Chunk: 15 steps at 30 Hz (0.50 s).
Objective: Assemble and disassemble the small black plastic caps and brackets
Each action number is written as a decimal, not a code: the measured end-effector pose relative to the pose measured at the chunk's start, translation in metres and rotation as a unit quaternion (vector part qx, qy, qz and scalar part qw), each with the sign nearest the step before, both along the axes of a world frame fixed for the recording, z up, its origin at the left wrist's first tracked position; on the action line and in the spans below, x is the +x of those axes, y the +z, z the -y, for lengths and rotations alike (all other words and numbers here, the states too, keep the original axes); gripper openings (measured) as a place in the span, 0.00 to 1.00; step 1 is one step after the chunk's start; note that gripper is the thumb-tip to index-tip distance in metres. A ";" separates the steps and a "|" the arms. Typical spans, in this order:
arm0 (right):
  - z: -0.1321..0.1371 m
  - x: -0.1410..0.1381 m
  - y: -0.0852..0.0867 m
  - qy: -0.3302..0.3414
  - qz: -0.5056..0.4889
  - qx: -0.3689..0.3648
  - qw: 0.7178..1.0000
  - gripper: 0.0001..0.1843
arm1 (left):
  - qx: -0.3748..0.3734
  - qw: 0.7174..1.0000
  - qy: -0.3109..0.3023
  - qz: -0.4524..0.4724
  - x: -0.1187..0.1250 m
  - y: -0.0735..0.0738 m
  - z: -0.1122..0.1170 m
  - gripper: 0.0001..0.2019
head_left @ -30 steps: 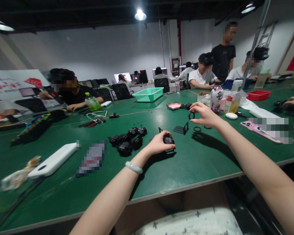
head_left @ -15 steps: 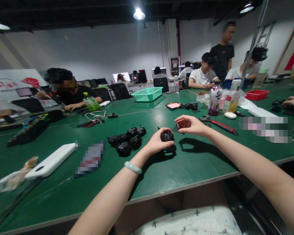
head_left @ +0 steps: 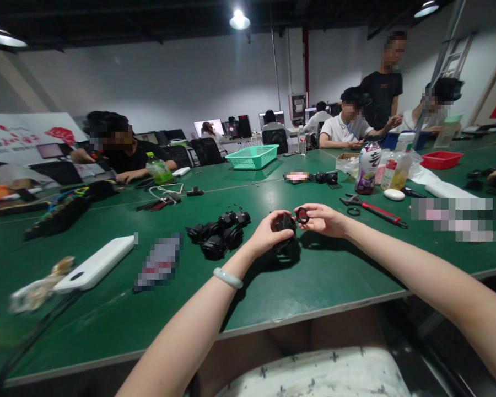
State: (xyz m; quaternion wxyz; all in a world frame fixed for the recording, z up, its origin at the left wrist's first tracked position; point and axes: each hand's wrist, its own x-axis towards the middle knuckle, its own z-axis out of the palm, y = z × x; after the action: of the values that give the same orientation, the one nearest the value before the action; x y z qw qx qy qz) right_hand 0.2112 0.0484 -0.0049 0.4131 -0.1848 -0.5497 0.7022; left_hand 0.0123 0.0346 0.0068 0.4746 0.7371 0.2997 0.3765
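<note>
My left hand [head_left: 271,234] is closed around a black plastic part [head_left: 286,225], held just above the table; its exact kind is partly hidden by the fingers. Between the fingertips of my right hand [head_left: 324,219] is a black ring [head_left: 302,215], turned so that its opening faces me. The ring is close to the right side of the black part; whether they touch I cannot tell. Left of my hands lies a pile of several similar black parts [head_left: 213,243]. Another black ring [head_left: 353,211] rests on the table beside red-handled pliers [head_left: 376,212].
The green table [head_left: 314,286] carries a mint basket [head_left: 254,159], a purple-labelled bottle [head_left: 367,168], a white oval object [head_left: 394,194] and a red tray [head_left: 441,160]. A white power bank-like device [head_left: 97,264] with a cable lies left. Other people sit around the table.
My right hand has lowered slightly and turned, bringing the ring into plain view beside the black part. My left hand keeps its hold. The whole view has shifted slightly.
</note>
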 end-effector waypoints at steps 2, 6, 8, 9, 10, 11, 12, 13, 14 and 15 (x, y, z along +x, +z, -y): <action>0.000 -0.001 -0.001 -0.018 0.010 0.021 1.000 0.19 | -0.001 1.000 0.007 -0.007 0.000 0.000 0.000 0.27; -0.001 -0.005 -0.004 -0.096 0.058 0.098 0.989 0.21 | 0.009 0.999 0.025 -0.023 0.001 -0.002 -0.001 0.25; 0.000 -0.007 -0.005 -0.135 0.083 0.138 0.978 0.21 | 0.018 0.999 0.036 -0.033 0.001 -0.003 -0.001 0.25; 0.000 -0.007 -0.006 -0.148 0.094 0.155 0.972 0.21 | 0.021 0.998 0.041 -0.036 0.001 -0.003 -0.001 0.25; 0.001 -0.008 -0.006 -0.154 0.102 0.169 0.968 0.21 | 0.023 0.998 0.045 -0.038 0.001 -0.003 -0.002 0.25; 0.001 -0.008 -0.006 -0.154 0.109 0.180 0.965 0.22 | 0.025 0.998 0.048 -0.040 0.000 -0.003 -0.002 0.25; 0.002 -0.009 -0.006 -0.151 0.113 0.189 0.964 0.22 | 0.028 0.998 0.050 -0.041 0.001 -0.003 -0.002 0.25; 0.002 -0.009 -0.006 -0.145 0.115 0.195 0.963 0.23 | 0.033 0.997 0.051 -0.043 0.001 -0.003 -0.001 0.25; 0.002 -0.010 -0.007 -0.137 0.117 0.200 0.963 0.23 | 0.038 0.997 0.053 -0.046 0.001 -0.003 -0.001 0.25; 0.003 -0.010 -0.007 -0.129 0.119 0.202 0.964 0.23 | 0.044 0.996 0.054 -0.050 0.001 -0.003 -0.001 0.25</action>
State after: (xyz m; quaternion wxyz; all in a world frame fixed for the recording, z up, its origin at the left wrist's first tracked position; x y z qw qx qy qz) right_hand 0.2010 0.0458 -0.0122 0.4607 -0.2484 -0.6970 0.4903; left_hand 0.0133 0.0352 0.0035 0.4049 0.7577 0.3459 0.3772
